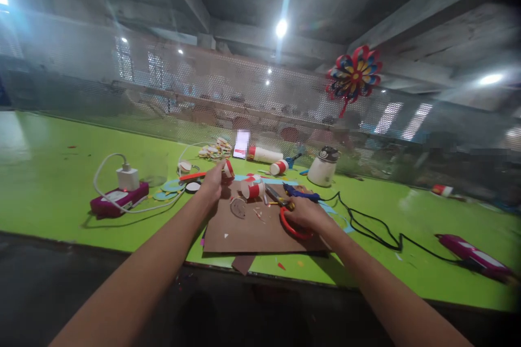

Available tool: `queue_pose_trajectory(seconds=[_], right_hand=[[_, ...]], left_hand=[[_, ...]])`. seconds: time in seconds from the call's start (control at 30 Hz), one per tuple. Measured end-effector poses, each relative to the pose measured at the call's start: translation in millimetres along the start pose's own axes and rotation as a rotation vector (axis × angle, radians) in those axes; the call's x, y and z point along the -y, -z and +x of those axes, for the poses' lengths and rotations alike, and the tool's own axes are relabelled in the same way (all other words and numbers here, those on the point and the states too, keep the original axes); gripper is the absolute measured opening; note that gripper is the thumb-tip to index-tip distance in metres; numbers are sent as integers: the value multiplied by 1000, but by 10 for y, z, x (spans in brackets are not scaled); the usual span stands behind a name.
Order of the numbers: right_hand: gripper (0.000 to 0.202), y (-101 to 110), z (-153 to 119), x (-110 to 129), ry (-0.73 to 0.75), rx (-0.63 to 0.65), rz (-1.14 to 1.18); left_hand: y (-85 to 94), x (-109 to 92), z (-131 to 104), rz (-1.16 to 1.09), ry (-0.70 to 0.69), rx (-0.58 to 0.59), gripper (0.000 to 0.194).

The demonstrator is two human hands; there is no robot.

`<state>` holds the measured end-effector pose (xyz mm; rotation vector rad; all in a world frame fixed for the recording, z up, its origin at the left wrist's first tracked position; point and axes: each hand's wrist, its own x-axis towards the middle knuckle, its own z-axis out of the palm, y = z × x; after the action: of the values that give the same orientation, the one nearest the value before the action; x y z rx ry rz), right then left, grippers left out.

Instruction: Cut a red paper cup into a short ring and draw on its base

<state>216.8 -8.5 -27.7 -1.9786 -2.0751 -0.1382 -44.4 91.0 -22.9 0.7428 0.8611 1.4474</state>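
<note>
My left hand (212, 183) reaches to the far left edge of the brown cardboard sheet (244, 236), its fingers closed on a small red and white paper cup (229, 169). My right hand (305, 212) is over the sheet's right half, gripping scissors with red handles (293, 226). Their blades point away and to the left, towards another red and white cup (253, 190) lying on its side on the cardboard. Small scraps and a greyish round piece (238, 207) lie on the sheet. Just beyond the right hand is a dark blue glue gun (301, 193) with a black cord.
Purple power strips (120, 199) stand left and right, with cords across the green table (49, 173). Behind the cardboard are a lit phone (241, 144), stacked cups (265, 155), a cup (279, 167) and a white jar (323, 167). A paper flower (355, 75) hangs on the mesh screen.
</note>
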Motion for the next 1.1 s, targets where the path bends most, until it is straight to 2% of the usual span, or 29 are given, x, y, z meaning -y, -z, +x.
queue_pose_trajectory(seconds=[0.17, 0.3, 0.4, 0.53, 0.67, 0.77, 0.83, 0.9, 1.1], right_hand=[[27, 266, 68, 188, -15, 62, -8], [30, 312, 361, 431, 4, 37, 116], [31, 237, 654, 584, 7, 28, 227], [31, 81, 933, 729, 33, 82, 379], [32, -153, 1004, 829, 34, 130, 540], [31, -301, 1021, 844, 13, 122, 664], [31, -309, 1090, 774, -1, 89, 722], [31, -216, 1236, 611, -25, 33, 740], [34, 318, 1924, -236, -200, -227, 551]], left_hand=[[-4, 128, -26, 69, 65, 23, 30], [-4, 130, -84, 75, 54, 34, 30], [-9, 117, -106, 85, 45, 37, 29], [-36, 127, -128, 97, 41, 79, 26], [-69, 157, -149, 98, 42, 122, 26], [-76, 129, -142, 84, 29, 104, 27], [-78, 68, -140, 61, -14, 61, 26], [-93, -8, -162, 36, -67, 20, 25], [-249, -87, -383, 14, -105, 77, 32]])
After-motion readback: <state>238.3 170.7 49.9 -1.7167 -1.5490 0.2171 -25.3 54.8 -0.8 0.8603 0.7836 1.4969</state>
